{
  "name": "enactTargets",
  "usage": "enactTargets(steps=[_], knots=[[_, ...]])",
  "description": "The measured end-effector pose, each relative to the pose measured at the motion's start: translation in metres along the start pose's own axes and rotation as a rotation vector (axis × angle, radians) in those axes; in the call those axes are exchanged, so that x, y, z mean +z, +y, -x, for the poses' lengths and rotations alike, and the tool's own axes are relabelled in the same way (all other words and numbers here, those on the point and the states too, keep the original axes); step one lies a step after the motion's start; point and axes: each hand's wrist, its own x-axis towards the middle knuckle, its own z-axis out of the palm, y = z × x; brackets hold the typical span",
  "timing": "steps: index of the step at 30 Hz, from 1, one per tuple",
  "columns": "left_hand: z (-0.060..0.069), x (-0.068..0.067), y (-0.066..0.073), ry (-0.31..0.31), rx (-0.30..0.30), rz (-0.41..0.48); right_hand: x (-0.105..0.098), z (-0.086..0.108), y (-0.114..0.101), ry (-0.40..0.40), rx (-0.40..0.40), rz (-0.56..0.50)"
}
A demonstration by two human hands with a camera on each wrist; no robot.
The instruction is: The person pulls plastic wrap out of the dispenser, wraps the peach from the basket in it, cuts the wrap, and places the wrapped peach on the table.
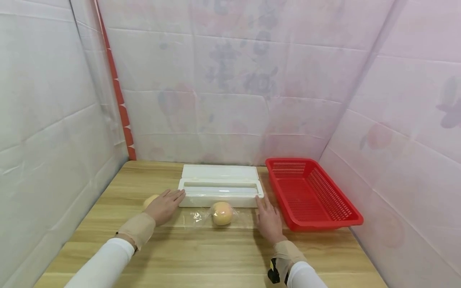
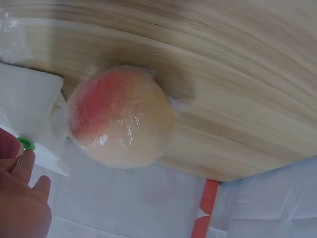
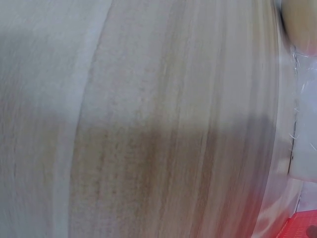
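A white cling film box (image 1: pixel 221 200) lies on the table with its lid raised and the film roll showing. In front of it, a yellowish peach (image 1: pixel 222 213) rests on clear film drawn out from the box. My left hand (image 1: pixel 166 206) reaches to the box's left front corner, its fingertips at a small green slider (image 2: pixel 26 144). Close to that wrist is another peach (image 2: pixel 121 116), wrapped in film and blushed red; the hand partly hides it in the head view. My right hand (image 1: pixel 268 220) touches the box's right front corner with extended fingers; the right wrist view leaves it out.
A red perforated basket (image 1: pixel 300 200) stands just right of my right hand. Wood-grain tabletop (image 1: pixel 194 256) extends toward me. Pale sheets (image 1: pixel 223 100) hang as walls behind and on both sides, with a red strip (image 1: pixel 117 88) at the back left.
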Motion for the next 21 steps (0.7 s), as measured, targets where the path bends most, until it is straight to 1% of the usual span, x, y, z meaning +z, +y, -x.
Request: enactTargets(steps=[3,5,6,9,12,14,15,16,18,21], knots=[[0.002,0.003,-0.002,0.014,-0.002,0.020,0.001,0.000,-0.002,0.005,0.003,-0.001],[0.000,0.003,-0.001,0.035,-0.023,0.067,0.001,0.000,-0.002,0.011,-0.001,0.007],[-0.002,0.003,0.000,0.057,-0.041,0.091,0.002,0.000,-0.002,0.014,-0.004,0.010],[-0.011,0.004,0.006,0.142,-0.111,0.162,0.001,0.000,-0.001,0.023,-0.012,0.009],[-0.025,0.005,0.017,0.217,-0.174,0.161,0.001,0.002,-0.001,0.030,-0.015,0.001],[-0.036,0.005,0.029,0.230,-0.195,0.149,0.003,0.002,0.000,0.038,-0.014,-0.008],[-0.042,0.005,0.037,0.228,-0.189,0.146,0.003,0.002,0.000,0.044,-0.014,-0.010],[-0.048,0.006,0.045,0.236,-0.165,0.149,0.004,0.002,0.000,0.052,-0.014,-0.015],[-0.059,0.008,0.063,0.243,-0.104,0.187,0.006,0.001,0.000,0.064,-0.016,-0.028],[-0.072,0.017,0.088,0.252,-0.016,0.202,0.007,-0.001,-0.001,0.067,-0.015,-0.042]])
